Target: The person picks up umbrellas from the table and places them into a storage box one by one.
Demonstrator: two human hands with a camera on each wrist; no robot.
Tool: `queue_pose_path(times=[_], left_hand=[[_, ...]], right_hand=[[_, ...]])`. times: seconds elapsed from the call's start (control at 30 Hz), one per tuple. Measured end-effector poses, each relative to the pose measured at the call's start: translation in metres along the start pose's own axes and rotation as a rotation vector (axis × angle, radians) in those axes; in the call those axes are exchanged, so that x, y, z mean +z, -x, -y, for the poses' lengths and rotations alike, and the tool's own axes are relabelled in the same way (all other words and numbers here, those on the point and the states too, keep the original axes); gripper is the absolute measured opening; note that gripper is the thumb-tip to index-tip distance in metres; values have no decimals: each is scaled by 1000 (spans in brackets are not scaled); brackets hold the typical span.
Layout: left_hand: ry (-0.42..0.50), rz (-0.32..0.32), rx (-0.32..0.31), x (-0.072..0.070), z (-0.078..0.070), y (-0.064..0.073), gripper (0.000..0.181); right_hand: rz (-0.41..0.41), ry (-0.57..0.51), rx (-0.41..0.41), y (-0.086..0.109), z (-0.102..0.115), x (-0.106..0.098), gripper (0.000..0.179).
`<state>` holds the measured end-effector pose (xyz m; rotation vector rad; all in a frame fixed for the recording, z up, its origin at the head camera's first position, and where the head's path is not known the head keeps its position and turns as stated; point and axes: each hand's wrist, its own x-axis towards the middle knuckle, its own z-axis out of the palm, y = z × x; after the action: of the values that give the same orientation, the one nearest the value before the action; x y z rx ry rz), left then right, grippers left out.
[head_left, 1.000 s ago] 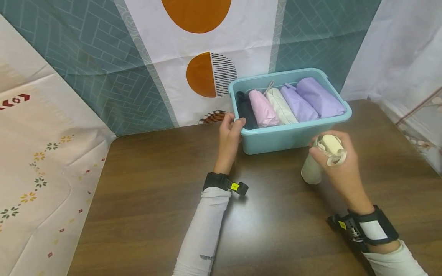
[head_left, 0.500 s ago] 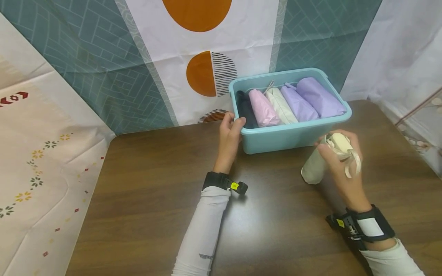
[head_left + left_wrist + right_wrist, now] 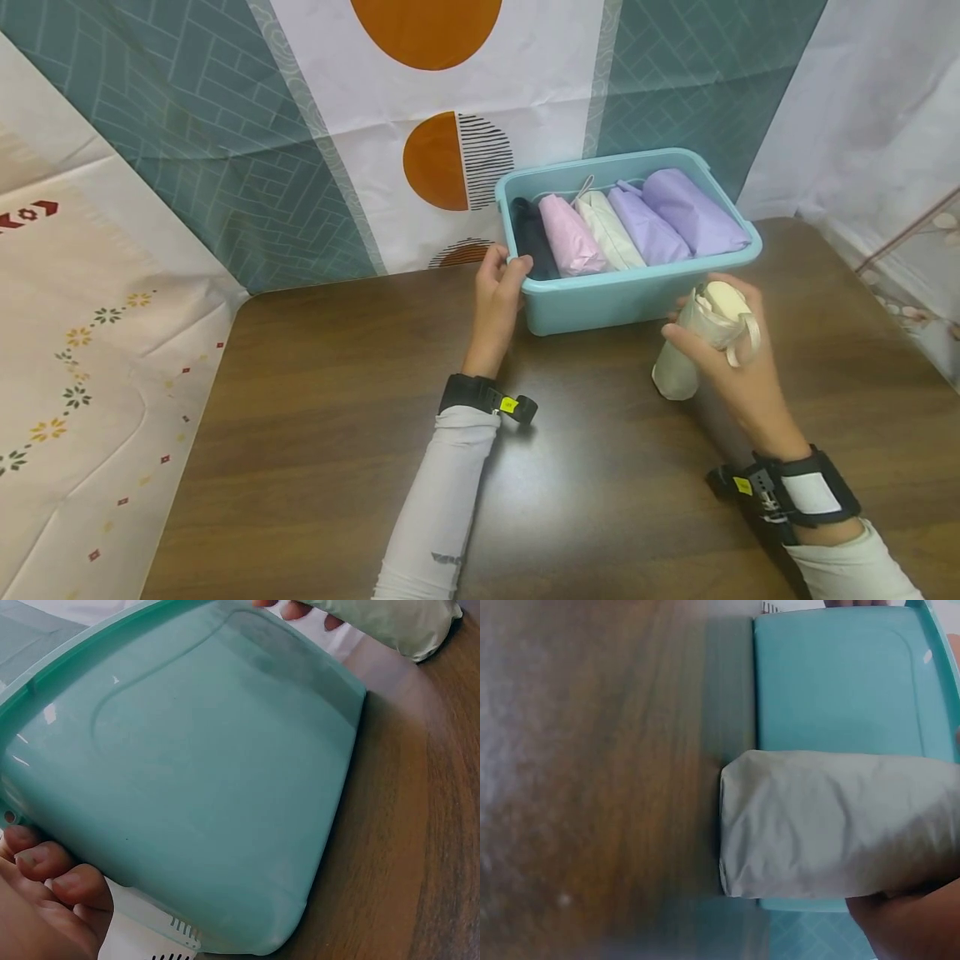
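In the head view my left hand (image 3: 498, 296) grips the near left corner of a light blue plastic bin (image 3: 600, 304), thumb over the rim. Its curled fingers show at the bin's edge in the left wrist view. My right hand (image 3: 738, 358) is wrapped round a folding umbrella in a pale grey-green fabric sleeve (image 3: 675, 371), in front of the bin's right side. A cream handle end (image 3: 725, 300) and a strap loop (image 3: 742, 342) stick out at the top. The sleeve's lower end (image 3: 780, 832) meets the wooden table in the right wrist view.
Inside the bin lie rolled pouches side by side: black (image 3: 532, 237), pink (image 3: 572, 237), white (image 3: 609, 229) and two purple ones (image 3: 693, 212). The bin stands at the back of the brown table (image 3: 337, 433), against a patterned cloth (image 3: 315, 125).
My right hand and the umbrella's top swung a little right, then back left. The strap loop shifted with them. My left hand and the bin have stayed in place.
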<state>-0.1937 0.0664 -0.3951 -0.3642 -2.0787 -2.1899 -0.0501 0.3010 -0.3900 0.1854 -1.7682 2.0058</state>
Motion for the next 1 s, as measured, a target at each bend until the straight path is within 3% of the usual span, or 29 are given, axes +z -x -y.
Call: queue_pose_path(times=[0.13,0.33,0.47,0.8,1.0], left_hand=[[-1,1,7,0,0,0,24],[1,3,8,1,0,0,25],[-1,0,12,2,0,0,25],[-7,2,10,1,0,-1,25],[-9,-4,5,0,2,-1,25]], right_hand=[[3,87,38,0,2,-1,77],[22,414,165,3,2,-4,64],[4,544,216,4,-3,-8,57],[-48,680,368,4,-24,-22,58],[-61,685,430,5,-25,-24,56]])
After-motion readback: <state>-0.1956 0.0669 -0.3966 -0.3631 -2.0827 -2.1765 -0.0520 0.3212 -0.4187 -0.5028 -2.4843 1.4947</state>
